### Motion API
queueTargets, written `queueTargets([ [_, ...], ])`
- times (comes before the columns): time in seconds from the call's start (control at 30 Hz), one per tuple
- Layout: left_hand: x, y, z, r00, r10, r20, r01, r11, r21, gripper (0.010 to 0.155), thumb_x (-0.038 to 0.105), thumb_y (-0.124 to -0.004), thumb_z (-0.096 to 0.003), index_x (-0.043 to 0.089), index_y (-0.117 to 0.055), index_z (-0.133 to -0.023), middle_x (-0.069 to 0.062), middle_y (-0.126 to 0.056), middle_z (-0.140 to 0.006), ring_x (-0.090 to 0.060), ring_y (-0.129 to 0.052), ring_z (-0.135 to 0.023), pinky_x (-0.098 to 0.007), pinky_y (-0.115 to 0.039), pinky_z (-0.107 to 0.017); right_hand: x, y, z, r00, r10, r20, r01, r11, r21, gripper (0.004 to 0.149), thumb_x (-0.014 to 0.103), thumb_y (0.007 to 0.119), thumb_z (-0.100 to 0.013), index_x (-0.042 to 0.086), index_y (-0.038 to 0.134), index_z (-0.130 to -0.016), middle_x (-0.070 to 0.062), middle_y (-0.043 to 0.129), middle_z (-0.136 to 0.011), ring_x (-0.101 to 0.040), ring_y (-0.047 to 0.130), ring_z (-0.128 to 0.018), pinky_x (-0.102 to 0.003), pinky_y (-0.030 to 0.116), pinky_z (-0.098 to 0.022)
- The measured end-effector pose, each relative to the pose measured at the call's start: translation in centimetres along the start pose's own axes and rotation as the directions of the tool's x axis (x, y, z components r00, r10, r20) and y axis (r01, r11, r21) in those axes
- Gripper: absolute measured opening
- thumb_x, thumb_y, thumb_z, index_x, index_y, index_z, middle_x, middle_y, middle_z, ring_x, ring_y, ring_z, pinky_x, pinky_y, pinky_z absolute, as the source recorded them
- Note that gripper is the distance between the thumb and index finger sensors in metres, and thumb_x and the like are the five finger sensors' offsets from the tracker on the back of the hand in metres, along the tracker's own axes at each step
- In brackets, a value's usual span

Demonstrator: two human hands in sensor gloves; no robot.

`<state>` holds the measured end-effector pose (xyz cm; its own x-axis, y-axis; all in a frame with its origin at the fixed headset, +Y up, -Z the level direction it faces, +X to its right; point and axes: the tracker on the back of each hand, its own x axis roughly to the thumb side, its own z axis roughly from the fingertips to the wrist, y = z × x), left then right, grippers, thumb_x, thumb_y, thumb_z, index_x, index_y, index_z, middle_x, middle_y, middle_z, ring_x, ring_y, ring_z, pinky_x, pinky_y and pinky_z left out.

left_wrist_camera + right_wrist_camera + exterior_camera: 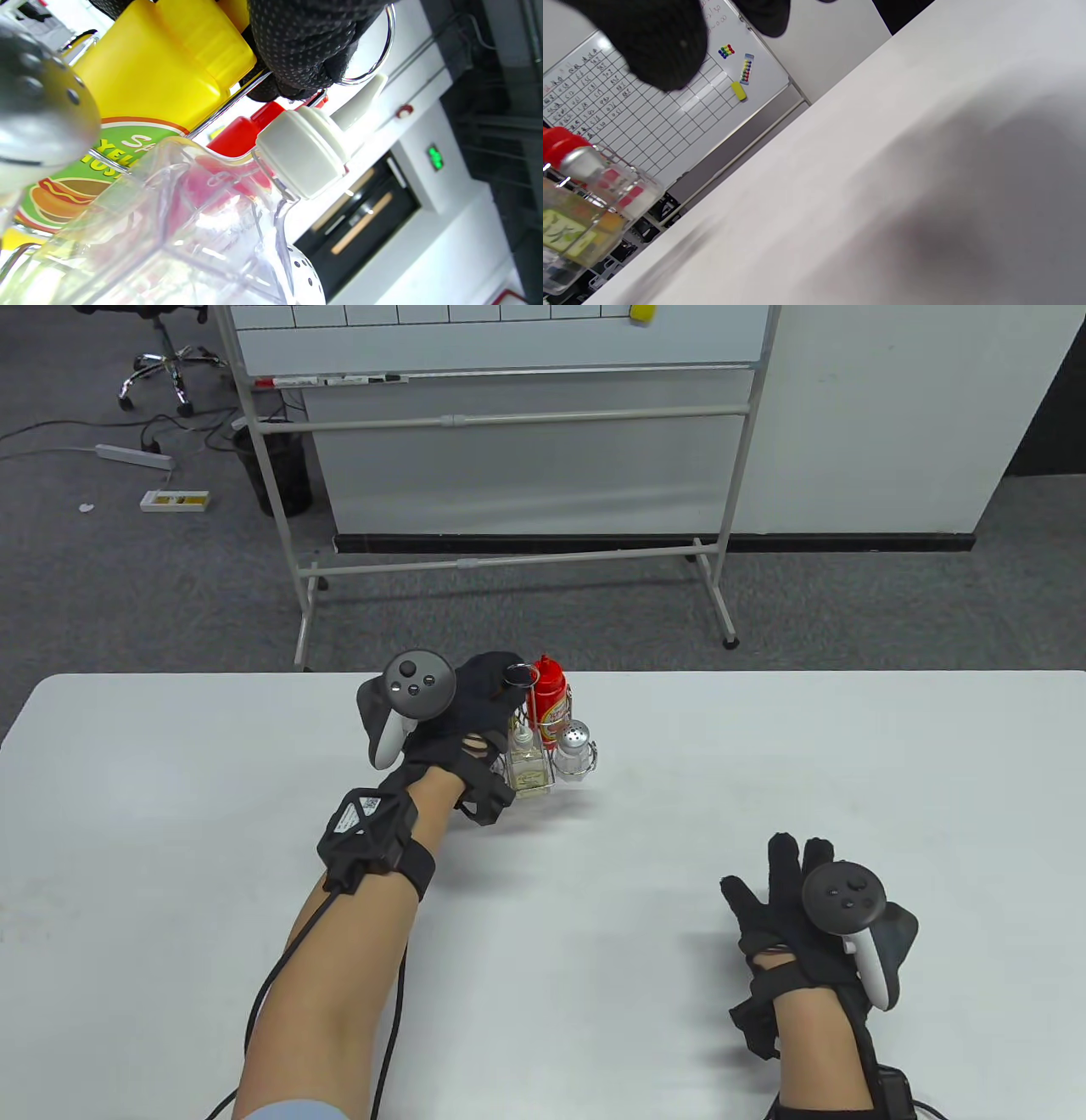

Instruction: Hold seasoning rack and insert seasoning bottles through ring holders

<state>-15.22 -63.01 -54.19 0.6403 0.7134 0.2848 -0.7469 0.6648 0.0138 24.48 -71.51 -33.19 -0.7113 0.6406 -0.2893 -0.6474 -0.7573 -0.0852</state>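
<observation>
Your left hand (462, 704) grips the seasoning rack's ring handle (379, 55); your right hand (797, 916) lies spread on the table (764, 746).

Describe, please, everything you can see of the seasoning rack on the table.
The seasoning rack is a small frame of thin, shiny metal wire with ring holders and a central stem ending in a loop handle. It stands upright on the white table near its far edge. The left hand holds it at the loop. In its rings sit a red bottle, a yellow mustard bottle, a clear glass bottle and a metal-capped shaker.
</observation>
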Motion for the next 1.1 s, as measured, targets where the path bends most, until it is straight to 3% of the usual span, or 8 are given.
queueTargets([
  [0.2, -2.8, -1.2, -1.0, 0.996, 0.033, -0.083, -0.035, 0.999, -0.019, 0.043, 0.029, -0.077, -0.0484, 0.024, -0.080, -0.091, -0.002, -0.075, -0.111, -0.037, -0.069, -0.108, -0.063, -0.050, -0.079, 0.0, 0.1, 0.0, 1.000, 0.003, 0.002, -0.003, 1.000, 0.007, 0.088, 0.059, 0.076, -0.048, 0.024, 0.033, -0.116, -0.012, 0.011, -0.119, -0.045, 0.003, -0.106, -0.069, 0.019, -0.070],
  [0.53, -4.5, -4.1, -0.8, 0.995, -0.056, -0.080, 0.048, 0.994, -0.098, 0.043, 0.029, -0.077, -0.0463, 0.024, -0.082, -0.089, -0.004, -0.079, -0.108, -0.040, -0.071, -0.105, -0.064, -0.051, -0.076, 0.2, 0.4, 0.1, 1.000, 0.005, 0.006, -0.005, 1.000, 0.030, 0.088, 0.058, 0.076, -0.048, 0.024, 0.033, -0.116, -0.012, 0.012, -0.119, -0.045, 0.004, -0.106, -0.069, 0.019, -0.070],
  [0.67, -4.7, -4.4, -0.8, 0.997, 0.001, -0.079, -0.010, 0.994, -0.107, 0.043, 0.028, -0.078, -0.0468, 0.024, -0.082, -0.090, -0.005, -0.079, -0.108, -0.041, -0.070, -0.105, -0.065, -0.050, -0.075, 0.3, 0.3, 0.1, 1.000, 0.007, 0.010, -0.007, 1.000, 0.027, 0.088, 0.058, 0.076, -0.048, 0.024, 0.033, -0.117, -0.013, 0.012, -0.119, -0.045, 0.004, -0.105, -0.069, 0.019, -0.070],
  [0.77, -4.4, -4.1, -0.8, 0.997, -0.030, -0.067, 0.018, 0.984, -0.179, 0.050, 0.033, -0.081, -0.0520, 0.025, -0.071, -0.100, -0.010, -0.061, -0.119, -0.049, -0.048, -0.111, -0.069, -0.037, -0.075, 0.3, 0.3, 0.1, 1.000, 0.005, 0.013, -0.005, 1.000, 0.026, 0.088, 0.058, 0.076, -0.048, 0.024, 0.033, -0.116, -0.013, 0.012, -0.119, -0.045, 0.004, -0.106, -0.069, 0.019, -0.070],
  [0.87, -3.8, -2.6, 0.2, 0.998, -0.035, -0.052, 0.025, 0.982, -0.189, 0.083, 0.042, -0.086, -0.0506, 0.015, -0.040, -0.114, -0.018, -0.029, -0.124, -0.057, -0.021, -0.110, -0.074, -0.023, -0.073, 0.4, 0.3, 0.1, 1.000, 0.003, 0.020, -0.003, 1.000, 0.026, 0.088, 0.058, 0.076, -0.048, 0.024, 0.033, -0.116, -0.013, 0.012, -0.119, -0.045, 0.004, -0.106, -0.069, 0.019, -0.070],
  [1.0, -2.8, 0.6, 2.9, 1.000, 0.015, 0.016, -0.013, 0.993, -0.120, 0.090, 0.045, -0.084, -0.0508, 0.012, -0.031, -0.115, -0.021, -0.021, -0.124, -0.058, -0.017, -0.109, -0.074, -0.021, -0.072, 0.9, 0.5, 0.3, 0.999, 0.000, 0.046, -0.002, 0.999, 0.033, 0.088, 0.058, 0.076, -0.048, 0.023, 0.033, -0.116, -0.014, 0.013, -0.119, -0.045, 0.004, -0.106, -0.069, 0.019, -0.070],
  [1.1, -1.9, 2.8, 6.7, 0.995, -0.013, 0.097, 0.025, 0.993, -0.120, 0.090, 0.046, -0.082, -0.0519, 0.013, -0.029, -0.116, -0.021, -0.020, -0.124, -0.058, -0.019, -0.109, -0.075, -0.021, -0.072, 1.5, 0.8, 0.6, 0.997, 0.002, 0.080, -0.006, 0.999, 0.042, 0.088, 0.058, 0.076, -0.048, 0.023, 0.033, -0.116, -0.013, 0.013, -0.119, -0.046, 0.004, -0.106, -0.069, 0.020, -0.070],
])
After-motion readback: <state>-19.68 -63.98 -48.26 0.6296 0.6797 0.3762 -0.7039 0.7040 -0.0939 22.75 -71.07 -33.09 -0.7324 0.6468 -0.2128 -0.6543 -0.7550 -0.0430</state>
